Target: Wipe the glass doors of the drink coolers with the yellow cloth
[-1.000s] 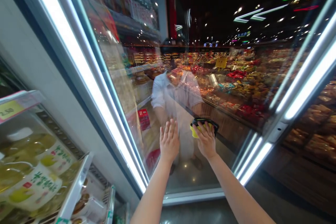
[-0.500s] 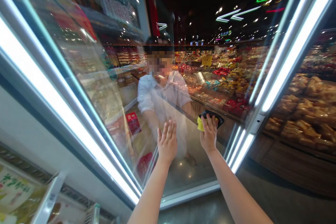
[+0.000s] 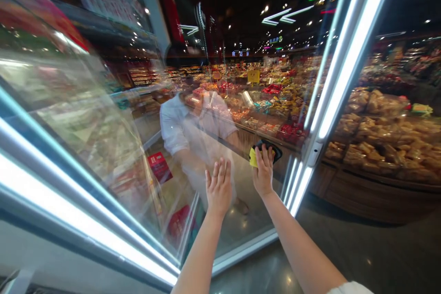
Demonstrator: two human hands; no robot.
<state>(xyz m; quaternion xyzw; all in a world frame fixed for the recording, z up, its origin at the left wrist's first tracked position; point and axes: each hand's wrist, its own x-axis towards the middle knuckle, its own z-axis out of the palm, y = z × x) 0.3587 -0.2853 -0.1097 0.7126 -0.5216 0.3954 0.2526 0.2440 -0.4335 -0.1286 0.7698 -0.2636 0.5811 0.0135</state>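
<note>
A glass door (image 3: 248, 211) with bright light strips down its sides stands in front of me. My left hand (image 3: 219, 190) is raised flat toward the pane, fingers stretched out and holding nothing. To its right, my right hand (image 3: 263, 170) presses a yellow and black cloth (image 3: 253, 157) against the glass. Its fingers lie over the cloth and hide part of it. Behind my hands, the pane carries a faint reflection of a person in a light shirt (image 3: 175, 124).
A lock fitting (image 3: 314, 150) sits on the door's right frame (image 3: 344, 73). Farther right is a wooden display stand (image 3: 372, 193) heaped with bagged food (image 3: 389, 147). Another light strip (image 3: 79, 220) runs along the left. Grey floor (image 3: 344, 248) lies below right.
My view has turned to the right, so the door and shop slide left. The right hand with the cloth is slightly closer to the right frame. A white sleeve edge now shows.
</note>
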